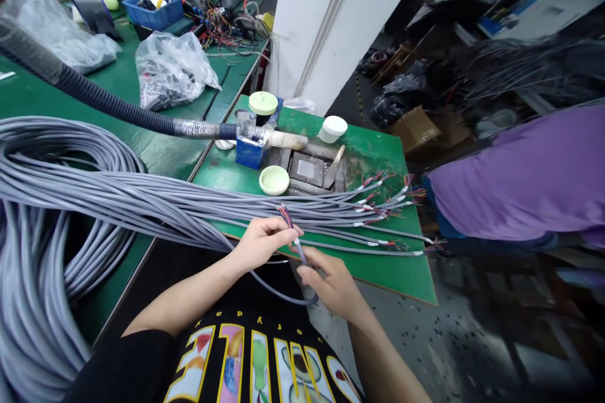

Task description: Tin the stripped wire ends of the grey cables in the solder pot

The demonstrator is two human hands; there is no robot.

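Note:
My left hand (259,241) pinches the stripped end of a grey cable (297,245), where thin coloured wires (283,212) fan out. My right hand (326,280) is closed round the same cable a little lower, and the cable loops back below both hands. Just beyond my hands a thick bundle of grey cables (142,198) lies across the green table (378,264), its stripped ends (387,201) pointing right.
A small metal pot set in the table (307,169), a blue block (249,150), a corrugated hose (108,104), white and green lids (333,129). Plastic bags (170,69) and blue bins (155,12) at back left. A person in purple (520,176) bends at right.

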